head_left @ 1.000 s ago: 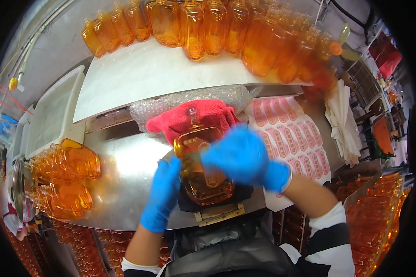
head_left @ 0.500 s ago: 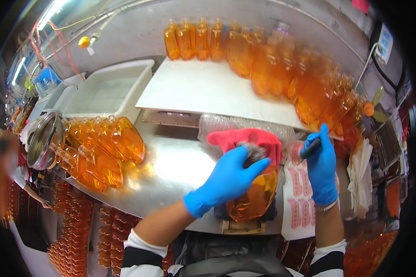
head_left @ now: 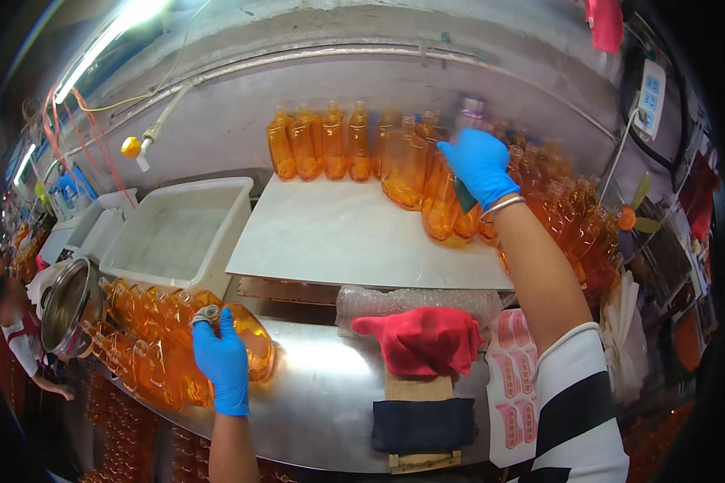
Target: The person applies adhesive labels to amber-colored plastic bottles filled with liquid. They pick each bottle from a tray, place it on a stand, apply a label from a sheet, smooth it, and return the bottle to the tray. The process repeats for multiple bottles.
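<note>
My left hand (head_left: 221, 366) is closed on a crumpled grey wad (head_left: 205, 315), pinched between thumb and fingers. It hangs over a group of amber glass bottles (head_left: 254, 346) on the left of the metal table; whether it also grips a bottle is hidden. My right hand (head_left: 481, 167) reaches far out over amber bottles (head_left: 449, 213) on the white board. A small dark green flat tool (head_left: 463, 196) shows under its palm. The fingers point left, and the thumb is partly smeared. On the wooden stand (head_left: 419, 388) lie a red cloth (head_left: 427, 340) and a folded black cloth (head_left: 424, 425).
The white board (head_left: 330, 233) bears several bottles along its back and right. A sheet of pink labels (head_left: 514, 394) lies right of the stand. A pale plastic tub (head_left: 181, 233) and a metal pot (head_left: 68, 310) stand at left. Another person (head_left: 20, 338) is at far left.
The amber bottle has gone from the stand. My left hand has moved left to the bottle group with the grey wad. My right hand has reached forward over the board. The view has shifted upward.
</note>
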`<state>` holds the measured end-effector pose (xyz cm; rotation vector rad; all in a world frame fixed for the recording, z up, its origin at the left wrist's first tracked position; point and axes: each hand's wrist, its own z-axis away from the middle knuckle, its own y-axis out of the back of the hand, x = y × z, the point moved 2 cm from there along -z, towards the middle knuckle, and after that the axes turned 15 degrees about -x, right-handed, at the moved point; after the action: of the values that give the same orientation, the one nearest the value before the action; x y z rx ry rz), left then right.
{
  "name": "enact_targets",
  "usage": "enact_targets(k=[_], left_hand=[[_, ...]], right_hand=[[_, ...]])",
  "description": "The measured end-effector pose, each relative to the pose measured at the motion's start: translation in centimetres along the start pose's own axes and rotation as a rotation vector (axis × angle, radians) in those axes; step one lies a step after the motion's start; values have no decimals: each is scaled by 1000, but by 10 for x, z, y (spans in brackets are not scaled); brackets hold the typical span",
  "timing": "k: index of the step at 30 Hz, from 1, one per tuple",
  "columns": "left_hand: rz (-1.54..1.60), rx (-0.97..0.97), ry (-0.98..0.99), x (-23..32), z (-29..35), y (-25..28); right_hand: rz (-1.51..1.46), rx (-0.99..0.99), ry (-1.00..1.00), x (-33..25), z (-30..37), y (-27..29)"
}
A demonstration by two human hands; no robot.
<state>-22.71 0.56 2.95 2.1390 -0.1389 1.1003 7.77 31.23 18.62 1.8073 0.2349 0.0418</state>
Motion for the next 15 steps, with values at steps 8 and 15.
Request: enact_targets(k=[8,15], left_hand=[[-296,191,-164,42,17,-14],[654,-773,-528,160,67,-73]], right_hand=[[-340,118,412,12,61,5],[-831,-438,948,28,141,59]])
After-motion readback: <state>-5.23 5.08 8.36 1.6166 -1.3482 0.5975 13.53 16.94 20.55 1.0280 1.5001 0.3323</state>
